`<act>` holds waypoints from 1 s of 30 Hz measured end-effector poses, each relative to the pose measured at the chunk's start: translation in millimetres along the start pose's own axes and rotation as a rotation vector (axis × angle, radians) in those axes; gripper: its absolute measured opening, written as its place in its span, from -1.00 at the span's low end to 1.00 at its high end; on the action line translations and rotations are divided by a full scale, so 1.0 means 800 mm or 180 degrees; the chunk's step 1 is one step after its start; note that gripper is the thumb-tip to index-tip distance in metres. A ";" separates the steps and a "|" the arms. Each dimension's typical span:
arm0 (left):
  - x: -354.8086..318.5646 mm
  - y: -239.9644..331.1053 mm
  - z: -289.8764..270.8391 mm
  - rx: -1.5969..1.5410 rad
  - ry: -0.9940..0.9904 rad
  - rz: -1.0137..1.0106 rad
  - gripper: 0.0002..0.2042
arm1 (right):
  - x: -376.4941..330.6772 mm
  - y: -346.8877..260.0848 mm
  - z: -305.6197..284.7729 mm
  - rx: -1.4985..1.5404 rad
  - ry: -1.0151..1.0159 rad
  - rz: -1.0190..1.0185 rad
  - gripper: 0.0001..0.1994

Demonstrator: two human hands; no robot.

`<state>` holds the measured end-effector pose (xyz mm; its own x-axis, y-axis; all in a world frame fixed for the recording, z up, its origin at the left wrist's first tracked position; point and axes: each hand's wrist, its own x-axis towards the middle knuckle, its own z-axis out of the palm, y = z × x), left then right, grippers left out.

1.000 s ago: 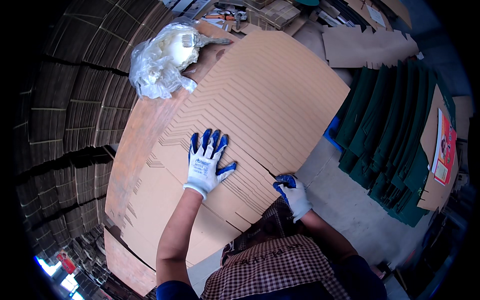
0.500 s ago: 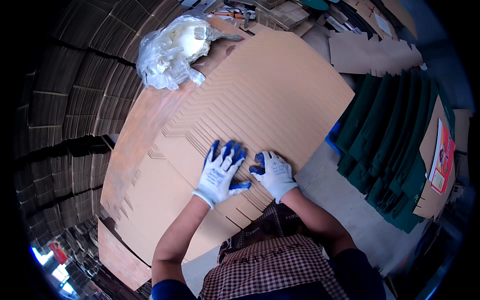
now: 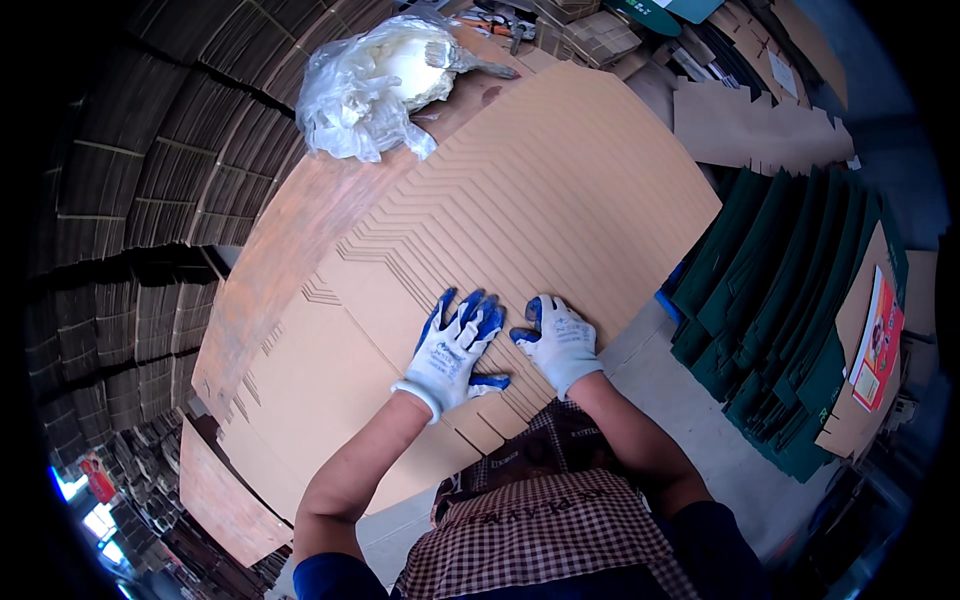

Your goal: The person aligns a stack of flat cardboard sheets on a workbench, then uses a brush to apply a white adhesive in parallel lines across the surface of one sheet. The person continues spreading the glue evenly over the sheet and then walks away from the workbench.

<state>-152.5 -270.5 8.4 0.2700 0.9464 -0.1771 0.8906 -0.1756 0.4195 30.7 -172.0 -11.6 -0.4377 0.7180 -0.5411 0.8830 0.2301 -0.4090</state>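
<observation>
A fanned stack of brown cardboard sheets (image 3: 560,170) lies before me, its slotted edges overlapping like steps. My left hand (image 3: 455,345), in a white knitted glove with blue coating, rests flat on the stepped edges, fingers spread and thumb out to the side. Close to its right, my right hand (image 3: 555,340), gloved the same way, is curled down against the sheets near their right edge. Its thumb and forefinger point toward the left hand; the other fingertips are tucked out of sight.
The sheets lie on a worn wooden board (image 3: 260,280). A clear plastic bag (image 3: 350,95) with a brush (image 3: 440,58) sits at the far left. Green notched sheets (image 3: 760,310) are stacked to the right, beside a red printed booklet (image 3: 878,340). Bundled cardboard (image 3: 150,200) lines the left side.
The whole view has shifted slightly. Both hands stay on the cardboard sheets in nearly the same pose, the right hand turned a little and its fingers bunched a bit more.
</observation>
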 end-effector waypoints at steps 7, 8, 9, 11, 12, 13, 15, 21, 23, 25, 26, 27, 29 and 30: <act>-0.004 0.000 -0.002 -0.0051 0.0000 0.0001 -0.04 | 0.002 -0.004 -0.007 0.0038 -0.0117 0.0084 -0.50; -0.004 0.000 -0.003 -0.0067 0.0005 0.0008 -0.04 | 0.002 -0.004 -0.007 0.0031 -0.0122 0.0094 -0.50; -0.005 0.000 -0.003 -0.0082 0.0011 0.0016 -0.03 | 0.002 -0.004 -0.007 0.0024 -0.0127 0.0105 -0.50; -0.008 0.000 -0.002 -0.0050 -0.0038 -0.0010 -0.02 | 0.003 -0.002 -0.006 0.0062 -0.0165 0.0113 -0.49; -0.010 -0.001 -0.001 -0.0033 -0.0063 -0.0023 -0.01 | 0.004 -0.001 -0.005 0.0105 -0.0196 0.0108 -0.48; -0.010 -0.001 -0.002 -0.0053 -0.0065 -0.0029 -0.01 | 0.005 -0.004 -0.008 0.0144 -0.0229 0.0105 -0.47; -0.010 -0.001 -0.004 -0.0093 -0.0068 -0.0041 0.00 | -0.007 -0.013 -0.013 -0.0027 -0.0157 -0.0054 -0.45; -0.012 -0.001 -0.002 -0.0090 -0.0022 -0.0031 0.00 | -0.006 -0.014 0.003 -0.0253 -0.0010 -0.0171 -0.41; -0.014 -0.003 0.000 -0.0093 -0.0019 -0.0024 0.00 | -0.006 -0.015 0.001 -0.0221 -0.0025 -0.0156 -0.41; -0.017 -0.003 0.000 -0.0087 -0.0014 -0.0022 -0.01 | -0.006 -0.017 -0.001 -0.0224 -0.0074 -0.0111 -0.41; -0.018 -0.003 -0.001 -0.0079 -0.0011 -0.0024 -0.01 | -0.006 -0.017 -0.001 -0.0198 -0.0062 -0.0126 -0.42; -0.019 -0.003 -0.001 -0.0071 -0.0009 -0.0027 -0.01 | -0.005 -0.016 -0.001 -0.0171 -0.0050 -0.0141 -0.42; -0.022 -0.003 -0.001 -0.0065 -0.0041 -0.0047 -0.01 | -0.005 -0.015 -0.001 -0.0132 -0.0046 -0.0135 -0.42; -0.023 -0.004 0.000 -0.0062 -0.0057 -0.0056 -0.01 | -0.005 -0.016 -0.002 -0.0123 -0.0055 -0.0122 -0.42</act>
<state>-160.2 -287.6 10.6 0.2611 0.9443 -0.2004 0.8881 -0.1536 0.4333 21.7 -176.5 -2.9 -0.4741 0.6967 -0.5384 0.8712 0.2827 -0.4013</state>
